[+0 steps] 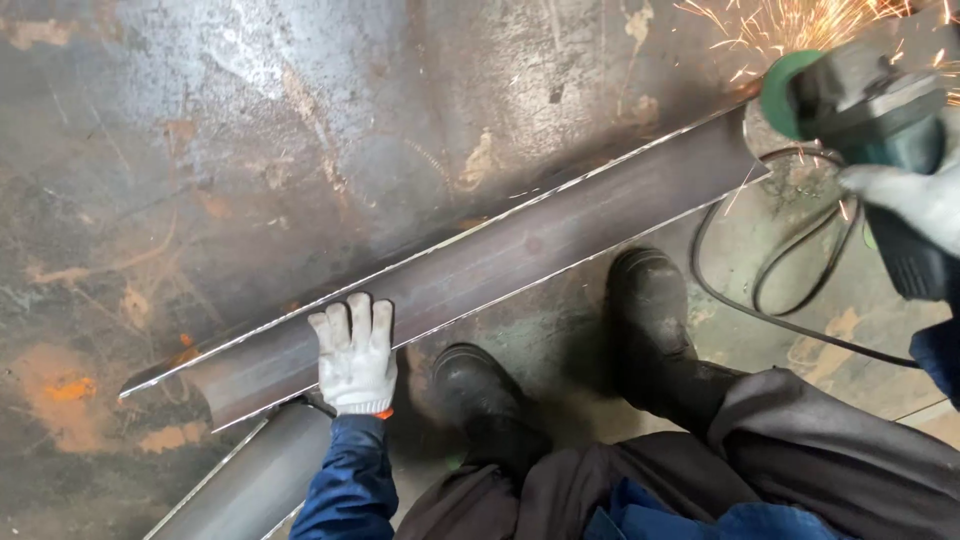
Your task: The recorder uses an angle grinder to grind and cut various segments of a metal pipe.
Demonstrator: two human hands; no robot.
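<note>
A long dark steel piece (pixel 520 240) with bright ground edges lies diagonally on the rusty metal floor, from lower left to upper right. My left hand (pixel 352 355), in a white knit glove, lies flat on its lower left part with fingers spread. My right hand (pixel 905 195), also gloved, grips a green angle grinder (pixel 860 110) at the upper right. The grinder's disc meets the steel's far end, and orange sparks (pixel 790 25) fly upward from it.
My two black boots (pixel 490 400) (pixel 650 310) stand just below the steel piece. The grinder's black cable (pixel 770 290) loops on the floor at right. A second steel piece (pixel 250 480) lies at the lower left. The floor (pixel 200 150) is stained, rusty plate.
</note>
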